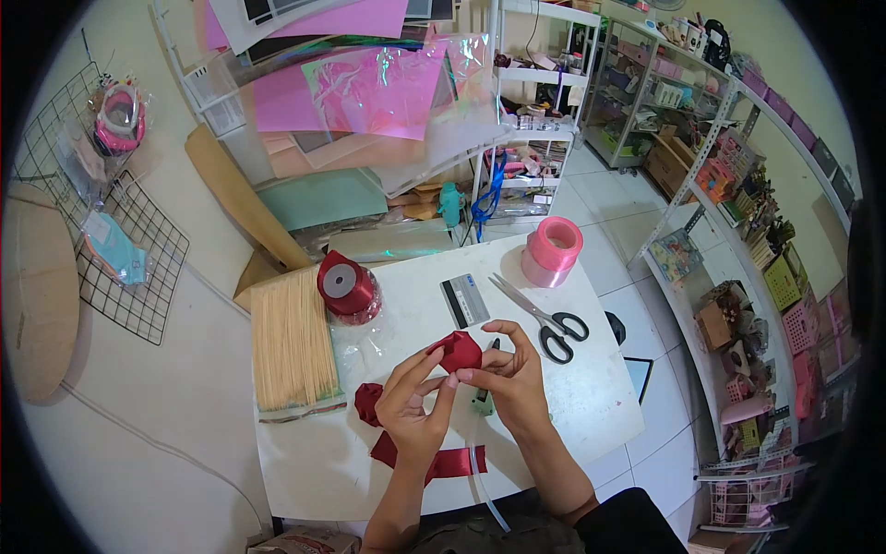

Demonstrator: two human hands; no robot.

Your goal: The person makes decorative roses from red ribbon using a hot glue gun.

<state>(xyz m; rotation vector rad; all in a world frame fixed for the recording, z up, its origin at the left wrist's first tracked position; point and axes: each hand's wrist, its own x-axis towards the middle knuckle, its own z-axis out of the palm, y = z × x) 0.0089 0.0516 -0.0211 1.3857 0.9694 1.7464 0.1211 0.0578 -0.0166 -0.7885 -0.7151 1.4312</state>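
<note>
Between my two hands, above the white table, is a piece of folded dark red satin ribbon [459,353]. My left hand [413,403] pinches its left and lower edge between fingertips and thumb. My right hand [513,380] has its thumb at the lower edge, with the index finger raised and curved beside it. Left of my left hand lies a rolled dark red ribbon flower [367,403]. Flat red ribbon strips [457,463] lie below my hands. A glue gun [482,403], partly hidden behind my right hand, has a clear glue stick [489,499] near it.
Scissors [544,319] lie right of a grey card [464,301] on the white table [591,406]. A pink ribbon roll [552,252] stands at the back right, a red ribbon spool [348,288] at the back left. Bamboo sticks [293,342] fill the left side; shelves [729,268] stand right.
</note>
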